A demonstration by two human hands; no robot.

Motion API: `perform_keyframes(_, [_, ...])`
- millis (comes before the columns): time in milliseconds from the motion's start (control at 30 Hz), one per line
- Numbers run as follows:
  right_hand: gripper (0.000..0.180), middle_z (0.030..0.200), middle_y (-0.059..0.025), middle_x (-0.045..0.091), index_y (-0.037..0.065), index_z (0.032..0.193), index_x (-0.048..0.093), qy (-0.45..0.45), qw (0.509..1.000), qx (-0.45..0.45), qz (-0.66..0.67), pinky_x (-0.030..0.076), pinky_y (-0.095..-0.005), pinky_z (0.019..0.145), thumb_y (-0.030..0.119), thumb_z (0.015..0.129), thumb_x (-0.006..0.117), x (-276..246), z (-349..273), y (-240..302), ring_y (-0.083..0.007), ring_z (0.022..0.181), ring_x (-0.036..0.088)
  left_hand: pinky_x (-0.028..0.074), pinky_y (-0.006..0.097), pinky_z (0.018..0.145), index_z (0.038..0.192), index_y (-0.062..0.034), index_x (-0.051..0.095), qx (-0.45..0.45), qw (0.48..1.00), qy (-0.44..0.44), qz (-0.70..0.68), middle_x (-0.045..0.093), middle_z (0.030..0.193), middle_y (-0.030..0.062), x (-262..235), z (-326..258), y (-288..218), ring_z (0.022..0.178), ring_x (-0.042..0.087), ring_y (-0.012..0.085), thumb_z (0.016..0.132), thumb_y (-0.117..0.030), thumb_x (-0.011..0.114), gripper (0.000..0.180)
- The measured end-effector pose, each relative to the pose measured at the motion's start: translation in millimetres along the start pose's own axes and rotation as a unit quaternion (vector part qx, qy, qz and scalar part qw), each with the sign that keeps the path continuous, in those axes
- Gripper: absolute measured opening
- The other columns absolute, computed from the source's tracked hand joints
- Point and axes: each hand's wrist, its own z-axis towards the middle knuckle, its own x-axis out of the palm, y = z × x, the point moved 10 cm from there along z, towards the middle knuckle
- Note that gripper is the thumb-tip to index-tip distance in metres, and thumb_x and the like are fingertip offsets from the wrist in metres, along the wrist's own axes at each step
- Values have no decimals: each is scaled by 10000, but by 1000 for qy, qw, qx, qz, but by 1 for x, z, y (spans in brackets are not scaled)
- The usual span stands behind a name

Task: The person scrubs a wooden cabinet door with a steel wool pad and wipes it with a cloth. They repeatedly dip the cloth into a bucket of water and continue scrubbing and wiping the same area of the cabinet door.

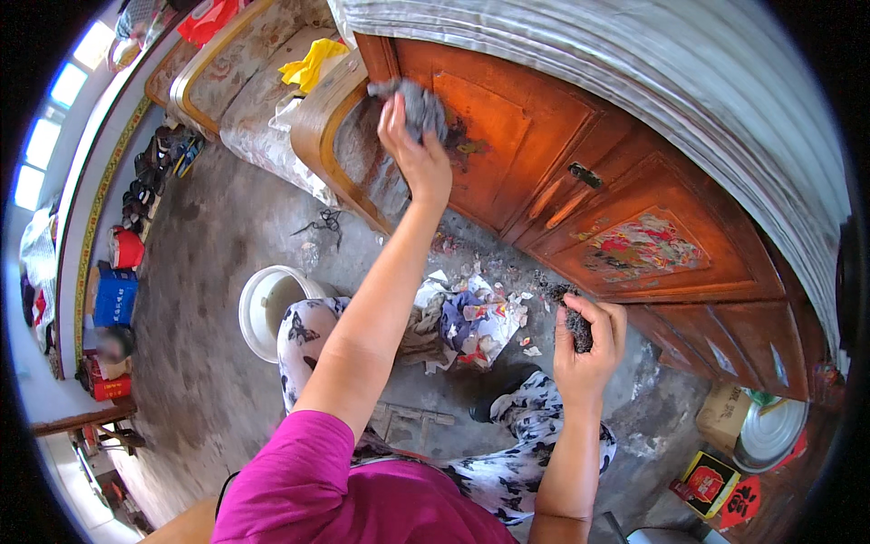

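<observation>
My left hand [419,156] is stretched far forward and closed on a crumpled grey cloth [422,111]. The cloth is against the upper left door of a reddish-brown wooden cabinet [480,113]. Nearer to me, my right hand [589,354] pinches a dark, wiry scouring pad [578,332] in front of the cabinet's lower edge. Torn remains of a colourful picture [648,243] cling to the right door panel, and a smaller patch of it [467,140] shows beside the grey cloth.
Paper scraps and rags [471,317] litter the floor between my legs. A white bucket [272,313] stands by my left knee. An armchair [340,136] adjoins the cabinet's left side. A cardboard box [722,417] and a metal lid [772,435] are at the right.
</observation>
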Motion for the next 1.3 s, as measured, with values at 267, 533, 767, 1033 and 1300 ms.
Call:
perform_keyframes(267, [297,955,-83,633,95,1048,750,3,1000,5,10,492,-402,821,-11,777,810,1,5,0,-303,906,598,365,437,1164,1529,-24,298,-632,764,34,-125,421,1491,207,39,-144,96,1358,470,389,939,60,603,669])
perform_keyframes(533, [306,984,-81,650,88,1049,744,-3,1000,24,-10,494,-393,834,-7,766,812,-12,0,-16,-293,923,607,314,490,1169,1456,-3,434,-49,995,51,-64,465,1367,239,4,25,-54,1319,422,417,844,35,710,672])
perform_keyframes(767, [272,1008,-63,677,81,1059,749,-21,999,13,28,501,-383,832,12,807,827,-16,5,-9,-266,920,610,341,512,1155,1492,32,378,-345,932,93,63,392,1489,267,23,-174,120,1367,399,485,898,18,643,651])
perform_keyframes(1033, [269,981,-71,651,82,1074,754,-16,999,31,5,500,-373,814,36,822,833,-21,3,-20,-268,904,609,430,425,1095,1429,-60,345,-690,706,99,-124,523,1443,144,56,-250,85,1326,523,276,973,-68,672,561])
perform_keyframes(1300, [262,986,-67,663,87,1059,761,-17,998,52,-8,504,-358,789,37,813,837,-31,-7,-26,-259,893,619,327,453,1166,1496,28,424,-101,979,25,-173,471,1381,205,5,14,-53,1313,463,343,921,-36,690,636])
